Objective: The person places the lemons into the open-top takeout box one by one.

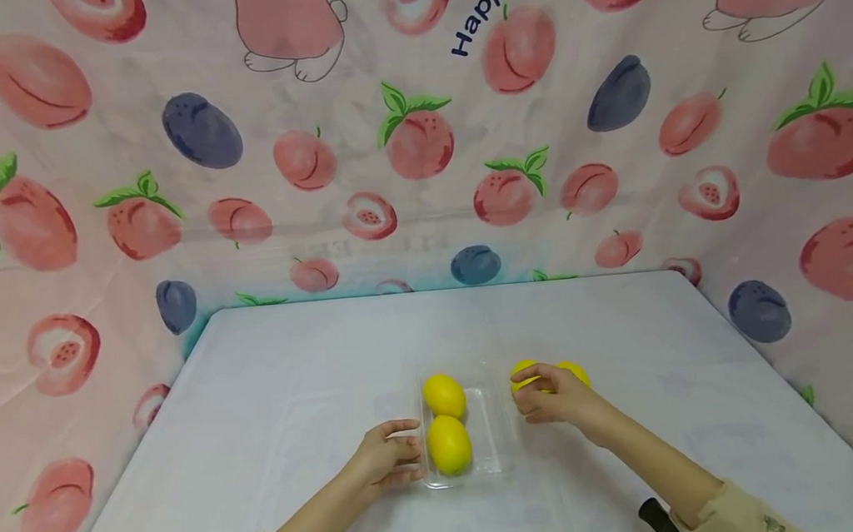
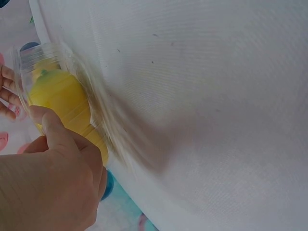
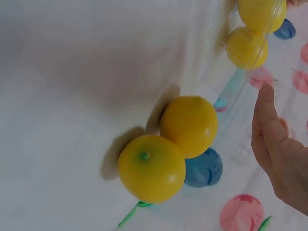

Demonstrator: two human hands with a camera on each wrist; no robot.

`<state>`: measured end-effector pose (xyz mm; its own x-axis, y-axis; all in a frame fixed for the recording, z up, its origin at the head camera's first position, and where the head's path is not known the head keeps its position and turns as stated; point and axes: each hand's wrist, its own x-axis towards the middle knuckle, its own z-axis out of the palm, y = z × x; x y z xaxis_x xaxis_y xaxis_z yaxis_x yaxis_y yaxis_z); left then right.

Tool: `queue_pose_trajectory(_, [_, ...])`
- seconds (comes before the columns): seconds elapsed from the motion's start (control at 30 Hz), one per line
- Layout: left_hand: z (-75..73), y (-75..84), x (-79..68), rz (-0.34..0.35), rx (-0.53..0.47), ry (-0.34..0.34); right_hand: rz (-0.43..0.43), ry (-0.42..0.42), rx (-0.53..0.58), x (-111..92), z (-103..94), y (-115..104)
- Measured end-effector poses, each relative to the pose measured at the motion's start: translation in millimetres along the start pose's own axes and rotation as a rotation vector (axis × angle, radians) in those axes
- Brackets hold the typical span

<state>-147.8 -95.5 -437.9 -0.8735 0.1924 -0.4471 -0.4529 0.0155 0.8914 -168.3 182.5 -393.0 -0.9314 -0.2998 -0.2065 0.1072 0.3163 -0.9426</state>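
Note:
A clear plastic container (image 1: pixel 485 437) sits on the white table with two lemons in its left half, one lemon (image 1: pixel 444 396) behind the other lemon (image 1: pixel 451 445). At the container's left wall is my left hand (image 1: pixel 390 455), its fingertips touching or almost touching the plastic; in the left wrist view this hand (image 2: pixel 62 168) partly hides the lemons. To the right of the container, my right hand (image 1: pixel 557 398) hovers by two loose lemons and partly covers them from above. The right wrist view has both, a nearer lemon (image 3: pixel 151 168) and a farther lemon (image 3: pixel 188 126), side by side, apart from the right hand (image 3: pixel 276 144).
The white table (image 1: pixel 292 377) extends around the container. A fruit-patterned cloth (image 1: pixel 420 183) hangs behind it and along both sides. Dark objects show beside the sleeves, one dark object (image 1: pixel 660 521) at the right.

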Motion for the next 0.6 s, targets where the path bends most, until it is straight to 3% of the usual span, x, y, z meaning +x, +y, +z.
queue_pose_trajectory(0.2, [-3.1,-2.6,3.7,0.013,-0.017,-0.033,0.002,0.022,-0.026,-0.2,-12.2,2.8])
queue_pose_trajectory(0.6, [-1.0,-2.2,3.6,-0.009,-0.012,-0.017,0.016,0.085,-0.036,1.4,-38.6,10.9])
